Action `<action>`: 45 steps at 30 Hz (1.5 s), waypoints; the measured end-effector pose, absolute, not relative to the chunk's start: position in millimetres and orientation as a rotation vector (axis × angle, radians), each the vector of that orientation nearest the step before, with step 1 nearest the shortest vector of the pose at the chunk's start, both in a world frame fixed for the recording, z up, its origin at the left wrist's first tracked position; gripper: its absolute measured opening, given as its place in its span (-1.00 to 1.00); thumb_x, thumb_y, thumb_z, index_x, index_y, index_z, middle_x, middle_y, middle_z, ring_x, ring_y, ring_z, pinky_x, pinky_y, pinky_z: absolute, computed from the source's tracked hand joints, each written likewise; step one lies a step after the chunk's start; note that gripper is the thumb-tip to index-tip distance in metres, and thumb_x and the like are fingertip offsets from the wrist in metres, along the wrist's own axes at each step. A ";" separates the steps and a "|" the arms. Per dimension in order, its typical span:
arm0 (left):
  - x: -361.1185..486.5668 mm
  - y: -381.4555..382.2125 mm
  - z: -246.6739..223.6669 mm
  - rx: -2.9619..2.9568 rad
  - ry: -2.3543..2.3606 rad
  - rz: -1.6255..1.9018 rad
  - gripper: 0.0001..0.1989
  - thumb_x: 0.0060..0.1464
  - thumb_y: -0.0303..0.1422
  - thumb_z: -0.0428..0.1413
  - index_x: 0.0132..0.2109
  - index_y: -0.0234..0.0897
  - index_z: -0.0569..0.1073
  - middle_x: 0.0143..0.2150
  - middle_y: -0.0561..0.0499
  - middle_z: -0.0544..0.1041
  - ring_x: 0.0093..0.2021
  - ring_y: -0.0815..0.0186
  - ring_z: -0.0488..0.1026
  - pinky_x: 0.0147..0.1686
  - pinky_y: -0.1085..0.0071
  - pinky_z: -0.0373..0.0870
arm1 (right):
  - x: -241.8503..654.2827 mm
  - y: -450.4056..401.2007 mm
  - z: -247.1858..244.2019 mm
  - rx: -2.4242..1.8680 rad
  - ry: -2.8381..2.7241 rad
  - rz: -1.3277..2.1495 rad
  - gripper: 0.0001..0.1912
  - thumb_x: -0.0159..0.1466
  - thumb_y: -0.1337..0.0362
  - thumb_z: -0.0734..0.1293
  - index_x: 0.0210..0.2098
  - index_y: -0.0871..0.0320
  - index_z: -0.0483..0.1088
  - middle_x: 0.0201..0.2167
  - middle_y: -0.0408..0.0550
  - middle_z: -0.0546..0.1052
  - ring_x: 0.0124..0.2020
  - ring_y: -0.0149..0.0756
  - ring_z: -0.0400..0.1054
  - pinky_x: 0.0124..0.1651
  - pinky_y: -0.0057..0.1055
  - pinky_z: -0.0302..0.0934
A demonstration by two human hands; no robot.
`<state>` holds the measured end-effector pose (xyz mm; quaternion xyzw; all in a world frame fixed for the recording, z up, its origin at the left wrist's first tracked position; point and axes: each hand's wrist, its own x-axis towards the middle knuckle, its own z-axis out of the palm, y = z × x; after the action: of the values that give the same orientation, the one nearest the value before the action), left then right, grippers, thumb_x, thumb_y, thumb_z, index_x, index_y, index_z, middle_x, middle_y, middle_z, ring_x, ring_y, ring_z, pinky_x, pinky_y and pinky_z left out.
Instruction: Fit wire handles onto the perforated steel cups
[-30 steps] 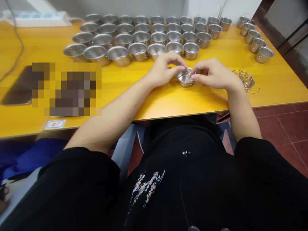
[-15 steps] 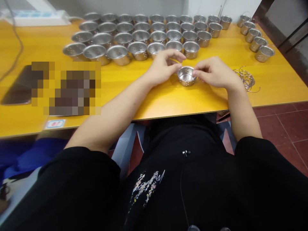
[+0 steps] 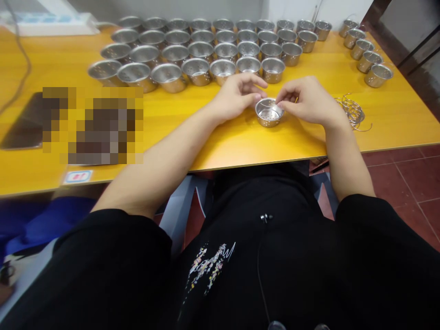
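A small perforated metal cup (image 3: 269, 118) stands upright on the table in front of me. My left hand (image 3: 238, 97) is curled at its far left rim, thumb against the edge and the forefinger raised; the other fingertips are partly hidden. At the right rim, the thumb and forefinger of my right hand (image 3: 302, 100) are pinched together on a thin wire handle (image 3: 269, 106), which curves across the cup's mouth. How the wire's ends meet the cup is too small to make out. A tangle of loose curved wires (image 3: 354, 113) lies beside my right wrist.
Rows of similar perforated cups (image 3: 168, 78) cover the back of the yellow table (image 3: 227, 146). A shorter line of cups (image 3: 378, 75) runs along the right side. A dark flat device (image 3: 24, 121) and a pixelated object (image 3: 99, 133) lie left, near a white power strip (image 3: 55, 24).
The cup has shifted slightly right and toward me, with my left thumb following. My right hand's knuckles have lifted a little, and a wire shows more plainly across the cup's mouth.
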<state>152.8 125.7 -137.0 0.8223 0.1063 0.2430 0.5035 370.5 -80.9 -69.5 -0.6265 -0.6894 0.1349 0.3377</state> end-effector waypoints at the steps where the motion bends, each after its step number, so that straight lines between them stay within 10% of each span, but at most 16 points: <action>1: 152.5 124.1 -136.6 1.983 0.278 0.578 -0.16 0.11 0.48 0.50 0.26 0.02 0.70 -0.06 0.01 0.88 0.19 0.00 0.65 0.28 -0.23 0.58 | 369.7 -81.2 -68.7 -1.640 -1.799 0.341 -0.84 0.40 0.10 0.76 -0.17 -0.05 0.80 -0.26 0.04 0.81 -0.18 0.17 0.69 0.03 0.13 0.65; 7: 144.7 114.8 -127.0 1.892 0.445 0.538 -0.37 0.12 0.20 0.46 0.22 0.01 0.75 -0.09 -0.01 0.87 0.25 -0.08 0.64 0.33 -0.20 0.61 | 365.6 -83.4 -63.6 -1.692 -1.810 0.296 -0.88 0.44 0.11 0.72 -0.18 -0.08 0.80 -0.21 0.03 0.84 -0.13 0.21 0.72 0.03 0.11 0.62; 19: 145.1 130.6 -134.1 2.015 0.304 0.542 -0.24 0.28 0.41 0.38 0.38 0.10 0.67 -0.22 0.08 0.78 0.20 0.02 0.55 0.24 -0.16 0.54 | 361.9 -86.7 -57.6 -1.747 -1.797 0.206 -0.92 0.44 0.13 0.70 -0.17 -0.12 0.78 -0.08 0.06 0.89 -0.02 0.29 0.75 0.08 0.19 0.65; 34: 150.9 118.5 -119.0 1.814 0.285 0.896 -0.70 0.08 -0.04 0.53 -0.09 0.07 0.73 -0.10 -0.01 0.85 -0.24 0.09 0.72 -0.11 -0.01 0.74 | 346.7 -93.0 -46.6 -1.713 -1.704 0.165 -0.88 0.51 -0.05 0.65 -0.12 -0.23 0.78 0.01 -0.02 0.91 0.09 0.31 0.77 0.03 0.17 0.65; 45: 159.8 124.2 -119.6 1.792 0.146 0.991 -0.56 0.17 0.17 0.57 -0.05 0.13 0.62 -0.20 0.14 0.75 -0.27 0.21 0.43 -0.22 0.11 0.60 | 352.0 -90.1 -50.4 -1.627 -1.597 0.209 -0.68 0.39 -0.28 0.70 -0.07 -0.32 0.73 0.11 -0.09 0.91 0.18 0.35 0.74 -0.08 0.14 0.59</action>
<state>159.8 124.2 -119.6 0.7466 0.0609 0.4130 0.5179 352.0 -90.1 -50.4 -0.6471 -0.6352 0.0832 0.4133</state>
